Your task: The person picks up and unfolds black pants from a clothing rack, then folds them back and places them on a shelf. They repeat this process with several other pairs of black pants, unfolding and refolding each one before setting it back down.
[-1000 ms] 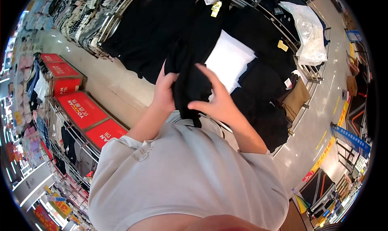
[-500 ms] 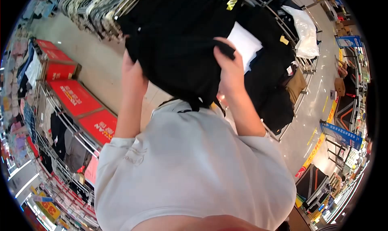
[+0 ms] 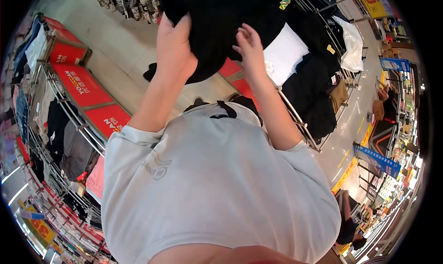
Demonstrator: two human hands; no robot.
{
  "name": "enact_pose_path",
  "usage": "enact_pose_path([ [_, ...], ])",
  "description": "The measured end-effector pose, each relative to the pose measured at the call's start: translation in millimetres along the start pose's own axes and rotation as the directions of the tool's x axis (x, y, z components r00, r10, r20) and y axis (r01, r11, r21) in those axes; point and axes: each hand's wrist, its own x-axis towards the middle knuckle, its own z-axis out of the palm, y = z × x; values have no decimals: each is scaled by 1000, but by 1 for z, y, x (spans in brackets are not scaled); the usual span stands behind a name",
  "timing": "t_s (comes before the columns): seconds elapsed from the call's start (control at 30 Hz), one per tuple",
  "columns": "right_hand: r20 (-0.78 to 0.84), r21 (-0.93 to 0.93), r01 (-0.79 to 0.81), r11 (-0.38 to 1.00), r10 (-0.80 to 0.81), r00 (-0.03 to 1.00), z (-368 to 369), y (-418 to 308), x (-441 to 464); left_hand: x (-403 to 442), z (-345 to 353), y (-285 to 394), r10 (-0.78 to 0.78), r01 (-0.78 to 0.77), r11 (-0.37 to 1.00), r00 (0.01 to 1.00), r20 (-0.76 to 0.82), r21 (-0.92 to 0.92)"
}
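Note:
A black garment (image 3: 210, 38) hangs down between my two hands, over the near left end of the rack. My left hand (image 3: 176, 47) is closed on its left part, with the thumb up and cloth bunched around the fingers. To the right of the cloth, my right hand (image 3: 249, 45) has its fingers apart, with nothing between them. A stack of white sheets or folded white cloth (image 3: 287, 49) lies right of my right hand, on top of dark clothes (image 3: 318, 75). A white tag and a yellow-green sticker (image 3: 284, 3) show on the black clothes at the top.
A metal rack rail (image 3: 293, 108) runs close to my right forearm. At the left stands another rack with red sign panels (image 3: 80, 85) and hanging clothes. A clear plastic-wrapped item (image 3: 351, 47) lies at the upper right. Patterned clothes (image 3: 131, 1) hang at the top left.
Both hands have moved up and away from my body with the black garment. My right hand has let go of the cloth and opened, while my left hand still grips it.

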Motion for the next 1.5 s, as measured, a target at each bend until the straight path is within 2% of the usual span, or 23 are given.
enact_pose_path([
  [0.03,-9,-61,102,993,-103,995,3,24,-9,0,-1,8,4,-4,1000,1000,-5,0],
  [0.1,42,-155,237,959,-233,972,8,62,-38,3,-13,25,288,-287,723,952,104,628],
  [0.13,177,-118,246,962,-223,958,8,72,-55,11,-25,34,288,-282,717,953,98,637],
  [0.2,375,-360,289,887,-146,916,7,93,-76,23,-46,55,350,-249,883,914,-205,397],
  [0.23,379,-353,289,890,-147,914,7,103,-80,10,-16,66,332,-335,941,941,-68,-41],
  [0.3,495,-224,-97,970,199,846,6,121,-80,0,0,91,478,-481,876,858,-188,34],
  [0.37,569,-147,-126,981,188,801,5,148,-62,-7,-1,108,562,-554,827,799,-214,102],
  [0.47,658,133,-317,939,156,737,26,128,-58,-13,-17,128,624,-623,781,782,4,35],
  [0.53,736,338,-592,732,187,651,38,109,-54,-15,-19,127,820,-770,254,492,291,585],
  [0.57,747,389,-556,734,101,657,48,106,-51,-18,-14,130,820,-772,248,488,297,585],
  [0.63,714,439,-605,665,150,683,57,86,-53,-25,6,134,713,-707,691,701,21,150],
  [0.73,677,510,-649,564,202,708,71,63,-53,-30,16,128,740,-758,638,653,165,135],
  [0.77,674,532,-655,537,199,711,75,61,-53,-20,18,134,742,-706,658,668,-60,263],
  [0.8,674,536,-652,537,194,713,78,61,-53,-13,11,137,742,-708,657,668,-55,261],
  [0.9,523,600,-595,534,301,798,78,69,-52,-8,-4,144,754,-748,615,650,91,251],
  [0.97,740,522,-763,380,244,627,62,81,-43,-11,0,148,796,-759,539,601,74,364],
  [1.0,741,520,-764,383,244,626,61,83,-40,-11,-1,149,797,-760,538,599,73,364],
  [1.07,479,534,-686,494,492,727,61,85,-33,-12,-3,153,811,-770,466,568,137,436],
  [1.13,405,545,-640,542,499,767,61,61,-44,-17,-2,152,815,-782,458,559,152,423],
  [1.23,420,728,-535,429,339,842,62,32,-58,-13,0,147,832,-787,437,538,137,436],
  [1.37,444,896,-444,25,-112,889,64,21,-59,-10,4,143,844,-762,421,527,94,492],
  [1.43,485,874,-486,-5,-39,873,73,21,-59,-9,21,128,888,-789,366,455,69,493],
  [1.5,525,851,-524,-40,29,851,88,26,-63,-6,15,132,848,-675,257,500,173,692],
])
